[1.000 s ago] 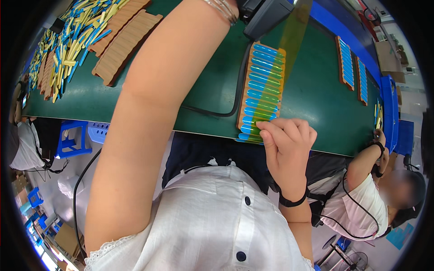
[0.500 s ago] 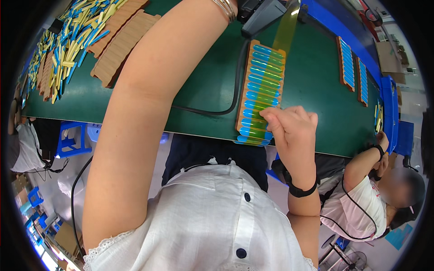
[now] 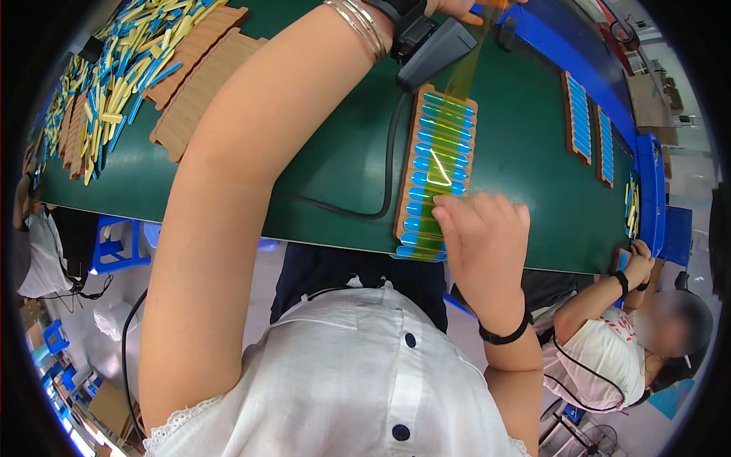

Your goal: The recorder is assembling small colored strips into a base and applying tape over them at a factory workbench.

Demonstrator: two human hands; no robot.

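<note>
A brown grooved tray [image 3: 474, 110] lies lengthwise before me, filled with a row of blue round-ended strips [image 3: 420, 180]. Along it runs a see-through yellow tape [image 3: 461, 76], covering the middle of the strips and rising past the tray's far end. My left hand [image 3: 455, 6] is at the top edge, partly cut off, its fingers closed at the tape's far end. Curled closed, my right hand [image 3: 487, 240] rests its thumb and forefinger tips on the tape near the tray's near end. What lies beneath those fingertips is hidden.
Yellow and blue strips [image 3: 114, 114] lie heaped at the left beside brown grooved trays [image 3: 209, 84]. A black cable [image 3: 390, 171] bends across the green table [image 3: 335, 164]. Filled trays [image 3: 579, 118] lie at the right, where another person's hands [image 3: 640, 263] work by a blue bin [image 3: 649, 183].
My right hand has slipped slightly toward me along the tape. My left forearm has shifted left and nearer, bringing that hand's fingers into view. The co-worker's hands have moved nearer to a small tray.
</note>
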